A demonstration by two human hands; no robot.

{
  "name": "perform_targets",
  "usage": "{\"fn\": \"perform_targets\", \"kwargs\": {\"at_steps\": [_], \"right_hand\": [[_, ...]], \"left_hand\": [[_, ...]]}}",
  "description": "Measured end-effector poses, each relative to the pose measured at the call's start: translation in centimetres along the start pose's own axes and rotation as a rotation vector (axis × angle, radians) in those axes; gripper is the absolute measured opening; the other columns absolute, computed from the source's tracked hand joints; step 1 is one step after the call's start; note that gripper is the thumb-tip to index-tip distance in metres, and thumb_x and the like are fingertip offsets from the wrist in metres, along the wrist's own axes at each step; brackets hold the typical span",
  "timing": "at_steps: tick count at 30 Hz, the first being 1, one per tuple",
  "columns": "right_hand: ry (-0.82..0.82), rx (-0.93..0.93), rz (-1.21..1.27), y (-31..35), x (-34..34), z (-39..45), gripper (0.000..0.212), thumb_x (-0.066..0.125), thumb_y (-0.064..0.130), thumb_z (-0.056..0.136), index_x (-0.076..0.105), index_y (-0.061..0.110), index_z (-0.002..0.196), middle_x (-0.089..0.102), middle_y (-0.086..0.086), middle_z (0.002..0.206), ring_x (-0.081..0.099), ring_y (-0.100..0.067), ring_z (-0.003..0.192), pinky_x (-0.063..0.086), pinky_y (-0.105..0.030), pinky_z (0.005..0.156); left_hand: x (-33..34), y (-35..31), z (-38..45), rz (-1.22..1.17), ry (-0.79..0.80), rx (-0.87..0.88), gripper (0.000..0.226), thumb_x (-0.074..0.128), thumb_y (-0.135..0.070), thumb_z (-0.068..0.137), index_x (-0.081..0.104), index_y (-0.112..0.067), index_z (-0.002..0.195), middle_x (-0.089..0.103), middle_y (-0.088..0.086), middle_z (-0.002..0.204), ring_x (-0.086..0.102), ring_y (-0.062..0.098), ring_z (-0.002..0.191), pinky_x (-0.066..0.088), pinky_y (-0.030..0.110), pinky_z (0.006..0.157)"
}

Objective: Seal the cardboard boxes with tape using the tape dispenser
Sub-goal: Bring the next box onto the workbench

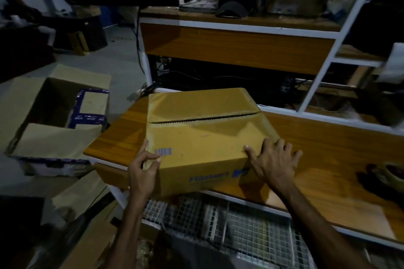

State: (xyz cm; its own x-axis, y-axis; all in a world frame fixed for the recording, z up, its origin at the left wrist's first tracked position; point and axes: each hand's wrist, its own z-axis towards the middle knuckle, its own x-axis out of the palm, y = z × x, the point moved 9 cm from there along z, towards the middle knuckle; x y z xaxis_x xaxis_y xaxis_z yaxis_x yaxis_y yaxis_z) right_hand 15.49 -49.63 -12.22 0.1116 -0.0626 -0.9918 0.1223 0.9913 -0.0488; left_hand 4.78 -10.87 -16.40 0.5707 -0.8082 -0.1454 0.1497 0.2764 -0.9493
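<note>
A brown cardboard box (pixel 203 135) with blue print on its front sits on the wooden table (pixel 328 159), its two top flaps folded down with an untaped seam between them. My left hand (pixel 143 168) grips the box's near left corner, thumb on top and fingers curled on the side. My right hand (pixel 273 159) lies on the near right corner with its fingers spread over the edge. A dark tape dispenser (pixel 384 178) lies on the table at the far right, blurred and partly cut off.
An open cardboard box (pixel 54 120) stands on the floor to the left, with flat cardboard sheets below it. A wire mesh rack (pixel 240 220) sits under the table's front edge. Wooden shelves with a white frame (pixel 238 26) rise behind the table.
</note>
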Motion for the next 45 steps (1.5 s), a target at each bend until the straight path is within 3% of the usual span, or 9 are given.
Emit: {"fn": "perform_targets", "kwargs": {"at_steps": [12,23,26,30,33,36,40,43,45], "right_hand": [[-0.052,0.342,0.035,-20.3,0.5,-5.2,0.078,0.017,0.084,0.096,0.061,0.030,0.129,0.051,-0.014,0.131,0.045,-0.038,0.123,0.035,-0.057,0.101],[-0.048,0.290,0.137,-28.6,1.4,-5.1,0.058,0.035,0.072,0.102,0.057,0.041,0.145,0.050,-0.010,0.138,0.046,-0.031,0.127,0.037,-0.052,0.100],[-0.084,0.250,0.201,-30.7,1.8,-4.5,0.047,0.046,0.066,0.103,0.068,0.039,0.134,0.056,-0.010,0.139,0.051,-0.031,0.125,0.036,-0.054,0.100],[-0.279,0.216,0.542,-34.8,2.0,-3.4,0.037,0.056,0.055,0.103,0.080,0.028,0.109,0.069,-0.001,0.113,0.063,-0.022,0.099,0.041,-0.049,0.096],[-0.303,0.305,0.738,-40.4,4.0,-1.8,0.041,0.054,0.050,0.106,0.079,0.018,0.109,0.072,-0.005,0.104,0.060,-0.018,0.086,0.053,-0.042,0.083],[-0.081,0.313,0.471,-44.6,7.7,0.9,0.038,0.058,0.043,0.106,0.068,0.018,0.133,0.064,-0.013,0.118,0.057,-0.024,0.095,0.051,-0.038,0.081],[0.301,0.195,0.281,-47.1,13.8,4.2,0.057,0.057,0.043,0.107,0.034,0.030,0.157,0.043,-0.016,0.137,0.050,-0.036,0.126,0.051,-0.048,0.102],[0.435,0.068,0.290,-47.2,16.5,5.5,0.074,0.057,0.041,0.106,0.010,0.042,0.164,0.050,-0.017,0.135,0.059,-0.030,0.110,0.055,-0.047,0.097],[0.474,-0.008,0.325,-46.7,17.1,5.9,0.076,0.056,0.034,0.107,0.006,0.043,0.164,0.058,-0.011,0.120,0.059,-0.018,0.087,0.055,-0.033,0.079]], "left_hand": [[17.0,-4.2,-3.9,-0.022,0.351,0.025,0.041,0.072,0.006,0.091,0.066,-0.030,0.074,0.039,0.003,0.165,0.033,0.016,0.153,0.032,0.045,0.115],[23.4,-7.1,-5.7,0.343,0.288,-0.008,0.021,0.076,-0.008,0.090,0.065,-0.025,0.084,0.043,0.004,0.162,0.037,0.029,0.150,0.035,0.060,0.117],[24.9,-8.4,-5.7,0.528,0.295,0.031,0.011,0.078,-0.020,0.092,0.071,-0.024,0.099,0.045,0.006,0.161,0.041,0.032,0.147,0.035,0.059,0.116],[27.2,-8.8,-6.2,0.817,0.327,0.059,0.045,0.073,-0.041,0.095,0.064,-0.026,0.137,0.035,0.007,0.167,0.034,0.035,0.149,0.033,0.062,0.116],[28.9,-9.0,-6.2,0.965,0.324,0.048,0.057,0.068,-0.057,0.095,0.059,-0.030,0.144,0.029,0.008,0.169,0.029,0.041,0.149,0.033,0.069,0.113],[29.5,-9.3,-6.0,0.983,0.255,-0.035,0.063,0.066,-0.062,0.094,0.056,-0.029,0.146,0.024,0.009,0.170,0.027,0.046,0.149,0.029,0.073,0.112],[30.8,-9.5,-6.0,1.069,0.250,-0.040,0.067,0.058,-0.068,0.095,0.051,-0.030,0.151,0.027,0.009,0.168,0.029,0.046,0.146,0.028,0.070,0.113],[31.5,-9.6,-6.1,1.110,0.250,-0.019,0.068,0.053,-0.070,0.096,0.047,-0.032,0.152,0.028,0.009,0.168,0.030,0.047,0.145,0.028,0.070,0.112],[32.0,-9.6,-6.1,1.127,0.256,-0.015,0.069,0.051,-0.071,0.096,0.046,-0.032,0.153,0.029,0.010,0.167,0.031,0.047,0.144,0.029,0.069,0.112]]}}
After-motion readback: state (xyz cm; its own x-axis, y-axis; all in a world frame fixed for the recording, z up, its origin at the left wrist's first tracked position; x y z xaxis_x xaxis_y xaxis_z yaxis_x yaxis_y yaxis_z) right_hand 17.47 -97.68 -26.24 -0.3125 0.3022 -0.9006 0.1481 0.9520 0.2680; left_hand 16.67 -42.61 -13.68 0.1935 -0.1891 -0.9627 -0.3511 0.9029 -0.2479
